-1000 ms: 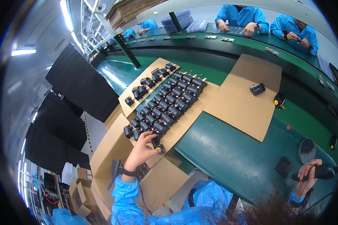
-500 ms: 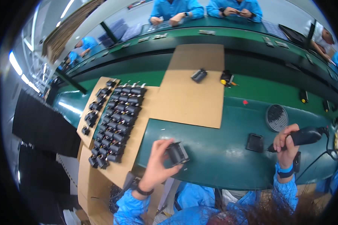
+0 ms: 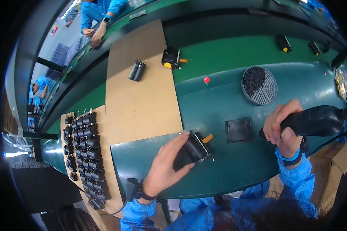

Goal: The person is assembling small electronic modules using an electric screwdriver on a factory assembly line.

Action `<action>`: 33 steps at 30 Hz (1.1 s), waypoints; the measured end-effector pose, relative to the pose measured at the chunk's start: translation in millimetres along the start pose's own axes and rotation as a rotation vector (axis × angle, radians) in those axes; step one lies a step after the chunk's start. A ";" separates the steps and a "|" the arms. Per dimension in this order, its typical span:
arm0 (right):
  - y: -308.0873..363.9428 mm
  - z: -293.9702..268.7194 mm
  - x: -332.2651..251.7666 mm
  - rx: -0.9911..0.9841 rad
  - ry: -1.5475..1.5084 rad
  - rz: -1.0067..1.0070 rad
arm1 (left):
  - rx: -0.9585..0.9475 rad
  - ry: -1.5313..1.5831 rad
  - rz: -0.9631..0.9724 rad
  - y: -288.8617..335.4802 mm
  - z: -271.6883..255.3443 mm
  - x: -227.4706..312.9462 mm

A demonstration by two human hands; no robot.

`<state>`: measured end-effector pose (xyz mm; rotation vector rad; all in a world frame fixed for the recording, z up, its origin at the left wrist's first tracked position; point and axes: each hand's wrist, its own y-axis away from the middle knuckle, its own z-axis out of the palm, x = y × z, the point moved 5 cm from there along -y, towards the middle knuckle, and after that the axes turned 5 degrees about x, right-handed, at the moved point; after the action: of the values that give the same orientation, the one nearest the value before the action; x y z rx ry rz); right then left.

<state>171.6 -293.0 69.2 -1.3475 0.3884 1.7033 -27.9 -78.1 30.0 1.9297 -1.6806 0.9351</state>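
My left hand (image 3: pixel 166 168) has thumb and fingers on two sides of a black printer-like module (image 3: pixel 197 148), low over the green mat. An orange ribbon tab (image 3: pixel 208 138) sticks out of the module's right side. My right hand (image 3: pixel 284 127) is closed round a black electric screwdriver (image 3: pixel 314 121), its tip pointing left. Between the two hands a square black fixture (image 3: pixel 238 130) lies on the mat. Behind it stands a round grey dish (image 3: pixel 274 91) of small holes, partly covered with tiny black screws (image 3: pixel 254 79).
On cardboard at left stand rows of similar black modules (image 3: pixel 89 154). Another module (image 3: pixel 137 71) rests on the cardboard sheet (image 3: pixel 142 107), and one with a yellow part (image 3: pixel 170 57) sits at its edge. A small red piece (image 3: pixel 207 80) lies behind. Across the bench a co-worker's hands (image 3: pixel 98 34) show.
The view has swung to the right and closer. The module in my left hand has turned, and its orange tab now shows. My right hand still holds the screwdriver.
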 end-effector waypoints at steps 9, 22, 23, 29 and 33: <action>-3.5 0.4 6.9 -0.008 0.076 -0.035 | -0.121 -0.199 0.179 -24.9 -15.7 8.9; -2.0 -4.3 5.7 0.020 0.009 0.000 | -0.164 -0.168 0.052 -29.4 -0.3 9.0; -1.5 -3.9 5.6 0.015 0.011 0.004 | -0.144 -0.141 0.042 -28.7 0.4 7.7; -4.1 -1.4 9.8 -0.062 0.050 -0.040 | -0.076 -0.009 -0.026 -24.8 4.6 -5.2; -3.5 -2.3 10.3 -0.026 0.054 -0.022 | -0.053 -0.025 -0.005 -24.7 1.6 -4.6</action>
<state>175.7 -288.1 60.2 -1.4144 0.3820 1.6616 -3.7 -71.5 28.5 1.9177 -1.6965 0.8586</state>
